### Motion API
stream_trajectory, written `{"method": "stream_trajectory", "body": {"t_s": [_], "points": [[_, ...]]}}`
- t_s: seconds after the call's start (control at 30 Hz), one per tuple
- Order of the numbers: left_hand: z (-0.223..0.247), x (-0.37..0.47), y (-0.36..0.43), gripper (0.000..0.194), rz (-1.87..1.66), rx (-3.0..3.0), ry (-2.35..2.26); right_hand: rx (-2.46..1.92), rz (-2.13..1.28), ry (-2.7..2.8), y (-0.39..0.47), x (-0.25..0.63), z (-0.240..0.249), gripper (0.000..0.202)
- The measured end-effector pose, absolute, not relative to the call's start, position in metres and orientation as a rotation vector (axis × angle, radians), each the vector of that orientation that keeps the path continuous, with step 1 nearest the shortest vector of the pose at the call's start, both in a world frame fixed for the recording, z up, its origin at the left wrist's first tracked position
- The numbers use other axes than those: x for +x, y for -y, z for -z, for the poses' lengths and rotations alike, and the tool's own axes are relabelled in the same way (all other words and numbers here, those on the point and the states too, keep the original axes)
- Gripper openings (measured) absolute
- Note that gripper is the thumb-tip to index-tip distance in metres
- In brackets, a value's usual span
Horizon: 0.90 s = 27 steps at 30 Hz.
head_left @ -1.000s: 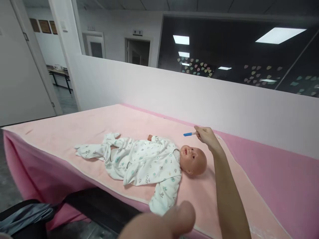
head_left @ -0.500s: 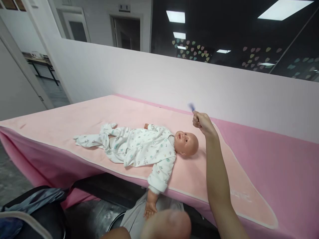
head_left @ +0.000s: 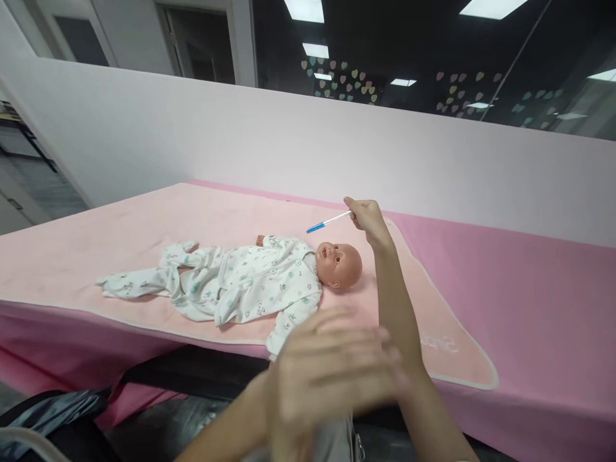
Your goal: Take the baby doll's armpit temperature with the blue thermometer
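A bald baby doll (head_left: 338,265) in white patterned clothes (head_left: 250,276) lies on its back on a peach mat (head_left: 139,212), head to the right. Above and beyond its head, my right hand (head_left: 366,219) pinches the end of a thin stick, a thermometer-like pen (head_left: 332,221) with a white shaft and a blue tip pointing left. My left hand (head_left: 337,366) is raised in the foreground, blurred by motion, its fingers apart and stretched to the right. It hides the doll's near hand and part of its sleeve. Nothing shows in the left hand.
The mat lies on a pink cloth (head_left: 539,308) that hangs over the table's front edge. A white wall (head_left: 308,147) rises behind, with a dark window (head_left: 414,51) above. At the lower left is a dark seat with fabric on it (head_left: 58,410).
My left hand has risen and its fingers have spread. The stick, a blur before, now points left from my right hand. The view has shifted, so the doll appears farther left.
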<state>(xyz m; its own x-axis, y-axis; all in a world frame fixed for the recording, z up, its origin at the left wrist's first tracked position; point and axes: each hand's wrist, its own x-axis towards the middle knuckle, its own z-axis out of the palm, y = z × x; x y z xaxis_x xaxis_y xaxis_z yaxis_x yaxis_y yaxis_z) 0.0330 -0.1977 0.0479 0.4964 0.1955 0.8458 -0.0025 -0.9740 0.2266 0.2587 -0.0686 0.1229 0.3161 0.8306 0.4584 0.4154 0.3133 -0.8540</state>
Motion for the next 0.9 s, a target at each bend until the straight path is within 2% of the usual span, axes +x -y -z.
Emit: {"method": "stream_trajectory", "body": {"t_s": [0.1, 0.17, 0.2, 0.3, 0.4, 0.63, 0.73, 0.9], "points": [[-0.053, 0.046, 0.144, 0.063, -1.781, 2.314, -0.17, -1.317, -0.387, 1.296, 0.068, 0.26, -0.121, 0.043], [-0.049, 0.051, 0.096, 0.063, -2.062, 1.898, -0.621, -1.316, -0.408, 1.302, 0.067, 0.26, -0.12, 0.043], [-0.045, 0.052, 0.073, 0.062, -2.068, 1.753, -0.838, -1.31, -0.428, 1.302, 0.068, 0.26, -0.12, 0.044], [-0.029, 0.052, 0.023, 0.05, -1.583, 1.848, -1.147, -1.26, -0.533, 1.302, 0.071, 0.257, -0.124, 0.046], [-0.017, 0.048, 0.009, 0.05, -1.007, 1.993, -1.109, -1.166, -0.655, 1.28, 0.072, 0.251, -0.127, 0.047], [-0.022, 0.015, 0.017, 0.029, -0.646, 1.819, -0.626, -1.205, -0.794, 1.245, 0.08, 0.252, -0.108, 0.041], [-0.02, 0.005, 0.015, 0.027, -0.607, 1.766, -0.529, -1.258, -0.562, 1.224, 0.114, 0.257, -0.088, 0.039], [-0.01, 0.009, 0.016, 0.032, -0.777, 1.758, -0.594, -1.589, 0.183, 1.232, 0.182, 0.254, -0.028, 0.044]]}}
